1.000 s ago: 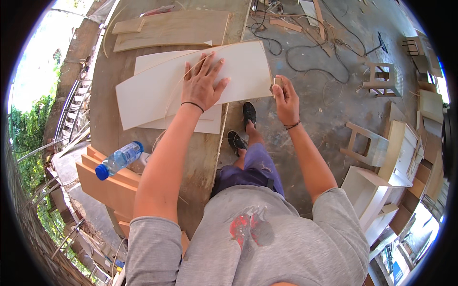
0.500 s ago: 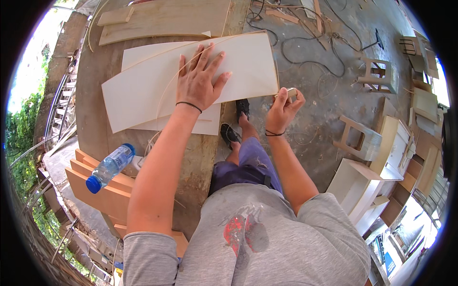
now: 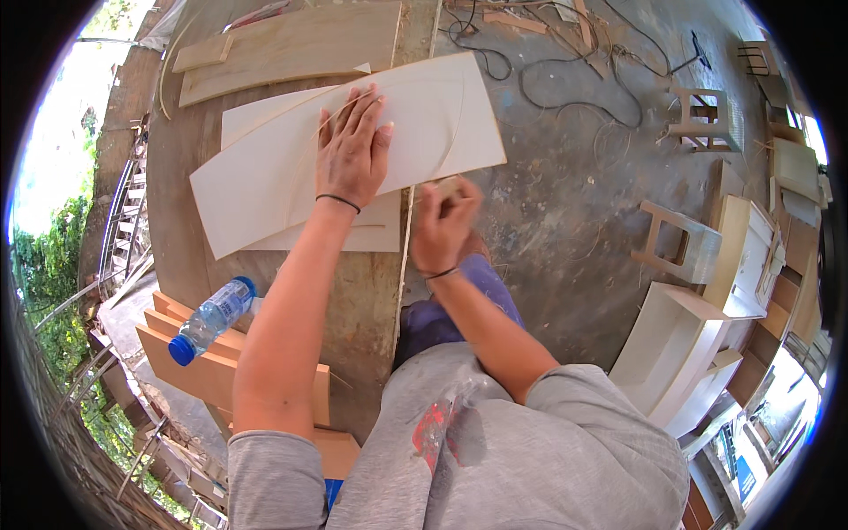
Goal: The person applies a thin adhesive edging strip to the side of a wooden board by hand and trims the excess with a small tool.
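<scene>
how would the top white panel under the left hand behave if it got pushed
The top white panel is probably stiff: its right end overhangs the table without visible sag. It may slide fairly easily, since its face looks smooth and it lies over another white panel. Pushed farther right, it could tip, with more of it unsupported.

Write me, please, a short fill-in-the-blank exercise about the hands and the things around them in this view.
1. The flat hand on the upper white panel is the person's ____ one.
2. The blurred hand with a small pale object is the person's ____ one.
3. The plastic bottle has a ____ cap.
4. The person's shirt is mostly ____.

Missing words: left; right; blue; grey.
</scene>
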Motion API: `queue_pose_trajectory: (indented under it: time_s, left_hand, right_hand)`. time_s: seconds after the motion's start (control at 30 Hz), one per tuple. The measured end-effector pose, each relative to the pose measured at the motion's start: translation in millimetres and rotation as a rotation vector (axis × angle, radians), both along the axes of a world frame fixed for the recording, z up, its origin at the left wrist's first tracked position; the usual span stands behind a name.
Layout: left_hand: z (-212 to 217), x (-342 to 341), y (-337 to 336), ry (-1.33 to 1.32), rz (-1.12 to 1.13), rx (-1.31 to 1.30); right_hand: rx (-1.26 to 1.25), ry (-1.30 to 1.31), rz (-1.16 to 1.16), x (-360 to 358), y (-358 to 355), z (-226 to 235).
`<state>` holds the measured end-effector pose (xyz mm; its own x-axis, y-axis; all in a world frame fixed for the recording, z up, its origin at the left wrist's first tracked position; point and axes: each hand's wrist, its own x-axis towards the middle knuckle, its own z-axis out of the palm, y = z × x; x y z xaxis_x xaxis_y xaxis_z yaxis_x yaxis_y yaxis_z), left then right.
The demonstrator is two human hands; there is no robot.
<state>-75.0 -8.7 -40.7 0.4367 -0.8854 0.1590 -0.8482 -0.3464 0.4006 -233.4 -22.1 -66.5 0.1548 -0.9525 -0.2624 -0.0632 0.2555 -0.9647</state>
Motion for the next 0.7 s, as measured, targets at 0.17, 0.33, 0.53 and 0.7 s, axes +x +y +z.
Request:
queue_pose_trajectory:
  time_s: [0.17, 0.33, 0.53, 0.7]
  left_hand:
    - [0.1, 2.5, 2.4, -0.001, -0.018, 0.002]
    - [-1.3, 3.7, 3.5, 0.056, 0.005, -0.041]
    - [10.5, -17.6, 27.2, 0.137, 0.304, -0.235]
    - [20.7, -50.0, 69.4, 0.143, 0.703, 0.05]
  right_hand:
    - [-0.281, -0.088, 0.121, -28.0, 20.1, -13.0]
    - [-0.381, 0.033, 0.091, -72.3, -53.1, 2.7]
    - [-0.488, 0.237, 0.441, -42.0, -109.2, 44.8]
    - [-0.498, 0.362, 0.556, -48.7, -104.9, 43.5]
